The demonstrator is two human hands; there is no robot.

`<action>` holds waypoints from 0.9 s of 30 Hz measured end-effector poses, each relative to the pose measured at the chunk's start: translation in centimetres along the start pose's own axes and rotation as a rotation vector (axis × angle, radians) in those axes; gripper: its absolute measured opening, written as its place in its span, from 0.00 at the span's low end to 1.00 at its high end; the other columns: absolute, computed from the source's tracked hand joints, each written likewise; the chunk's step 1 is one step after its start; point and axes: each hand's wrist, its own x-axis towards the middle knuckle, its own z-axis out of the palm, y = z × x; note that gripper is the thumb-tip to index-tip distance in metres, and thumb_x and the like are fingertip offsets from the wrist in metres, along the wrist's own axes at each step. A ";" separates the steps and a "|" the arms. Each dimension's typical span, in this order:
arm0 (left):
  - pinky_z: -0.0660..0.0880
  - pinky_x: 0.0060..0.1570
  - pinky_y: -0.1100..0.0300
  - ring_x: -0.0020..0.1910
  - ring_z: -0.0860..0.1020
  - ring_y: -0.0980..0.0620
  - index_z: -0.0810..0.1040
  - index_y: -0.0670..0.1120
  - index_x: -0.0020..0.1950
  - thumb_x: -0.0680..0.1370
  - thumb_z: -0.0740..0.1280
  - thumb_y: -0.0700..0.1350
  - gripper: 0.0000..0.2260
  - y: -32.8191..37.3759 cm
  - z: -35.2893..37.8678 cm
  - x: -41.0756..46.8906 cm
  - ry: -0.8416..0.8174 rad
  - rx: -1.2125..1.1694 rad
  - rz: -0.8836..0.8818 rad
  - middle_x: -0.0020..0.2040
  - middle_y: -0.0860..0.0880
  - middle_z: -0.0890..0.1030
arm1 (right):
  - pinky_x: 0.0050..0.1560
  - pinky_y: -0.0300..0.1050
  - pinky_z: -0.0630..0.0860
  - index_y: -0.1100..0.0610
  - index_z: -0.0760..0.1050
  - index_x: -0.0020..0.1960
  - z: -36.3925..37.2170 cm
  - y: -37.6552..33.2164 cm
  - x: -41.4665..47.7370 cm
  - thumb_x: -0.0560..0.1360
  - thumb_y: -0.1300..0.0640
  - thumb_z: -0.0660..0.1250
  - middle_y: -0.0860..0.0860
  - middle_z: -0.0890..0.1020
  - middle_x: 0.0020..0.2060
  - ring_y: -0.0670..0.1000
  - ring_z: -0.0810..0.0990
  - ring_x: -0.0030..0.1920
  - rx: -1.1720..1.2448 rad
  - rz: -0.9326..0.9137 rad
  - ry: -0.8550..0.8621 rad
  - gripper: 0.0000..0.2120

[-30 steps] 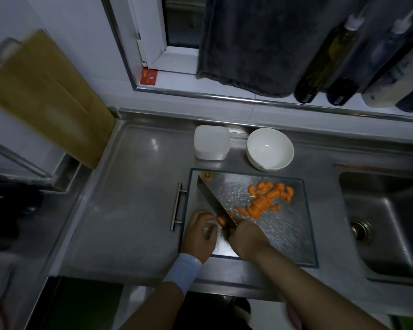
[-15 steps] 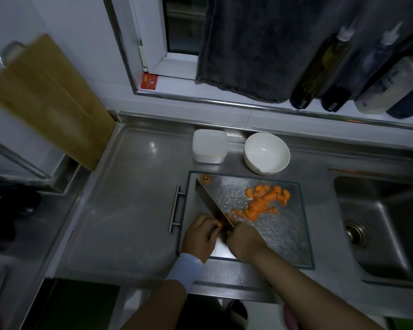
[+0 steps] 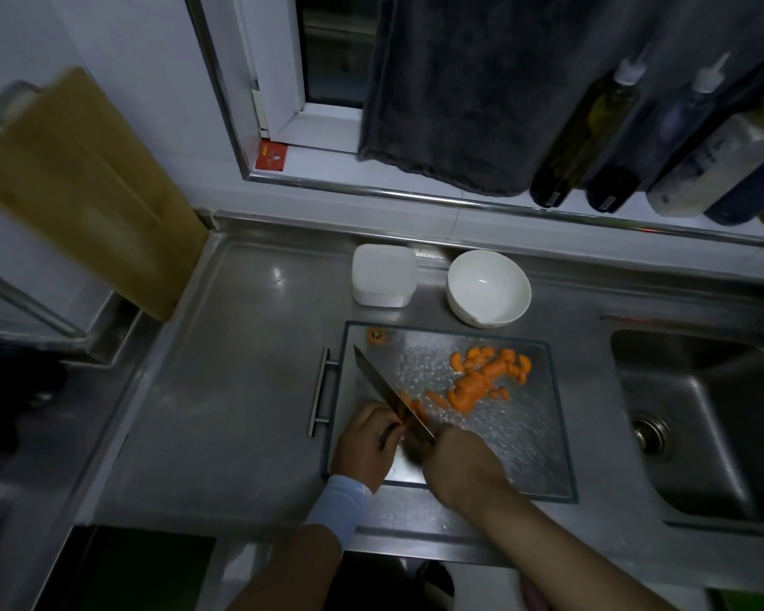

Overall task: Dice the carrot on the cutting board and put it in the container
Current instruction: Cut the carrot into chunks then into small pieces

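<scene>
Right hand (image 3: 464, 465) is gripping the knife (image 3: 382, 383), blade running diagonally to far-left over the cutting board (image 3: 525, 456); left hand (image 3: 367, 447) is pinning the carrot stub (image 3: 417, 407) right against the blade, fingers curled, stub axis mostly hidden. Diced pile (image 3: 481, 383) is lying far-right of both hands, white container (image 3: 383, 280) beyond the board. Versus the earlier frame, grips and pile aren't changing

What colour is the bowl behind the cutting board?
White, inside and out. The bowl shows clearly in the head view, the only one here.
</scene>
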 end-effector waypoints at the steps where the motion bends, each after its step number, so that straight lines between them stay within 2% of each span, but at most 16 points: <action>1: 0.72 0.49 0.70 0.45 0.76 0.61 0.80 0.50 0.46 0.75 0.70 0.45 0.01 -0.1 0.1 0.0 -0.005 0.000 -0.001 0.49 0.57 0.76 | 0.49 0.42 0.77 0.53 0.78 0.54 -0.1 0.0 -0.2 0.77 0.45 0.63 0.51 0.83 0.50 0.50 0.81 0.50 0.007 0.021 -0.002 0.13; 8: 0.73 0.48 0.69 0.45 0.75 0.61 0.79 0.50 0.46 0.75 0.69 0.45 0.01 0.2 -0.2 0.0 -0.009 0.016 0.006 0.48 0.57 0.76 | 0.52 0.42 0.76 0.51 0.76 0.57 -0.1 0.4 -1.1 0.77 0.44 0.62 0.50 0.81 0.53 0.50 0.80 0.53 0.000 0.055 0.031 0.14; 12: 0.69 0.48 0.75 0.45 0.74 0.62 0.79 0.50 0.46 0.76 0.69 0.45 0.01 0.5 -0.4 0.0 -0.009 0.021 0.004 0.49 0.58 0.76 | 0.54 0.42 0.77 0.52 0.77 0.56 -0.4 0.6 -1.3 0.78 0.46 0.63 0.50 0.82 0.53 0.50 0.81 0.54 0.011 0.041 0.024 0.13; 20: 0.71 0.48 0.71 0.44 0.75 0.61 0.79 0.50 0.45 0.75 0.69 0.43 0.01 0.4 -0.3 0.0 0.006 0.018 0.016 0.48 0.56 0.76 | 0.57 0.43 0.77 0.56 0.76 0.59 -0.7 0.7 -1.5 0.79 0.51 0.61 0.53 0.81 0.56 0.52 0.80 0.57 -0.020 0.027 0.004 0.13; 27: 0.68 0.47 0.75 0.44 0.74 0.62 0.78 0.50 0.45 0.76 0.68 0.44 0.01 0.5 -0.3 0.0 -0.015 0.027 0.012 0.48 0.58 0.75 | 0.57 0.41 0.76 0.55 0.76 0.60 -0.9 0.4 -1.7 0.80 0.52 0.61 0.52 0.81 0.56 0.51 0.80 0.56 -0.009 0.022 -0.002 0.13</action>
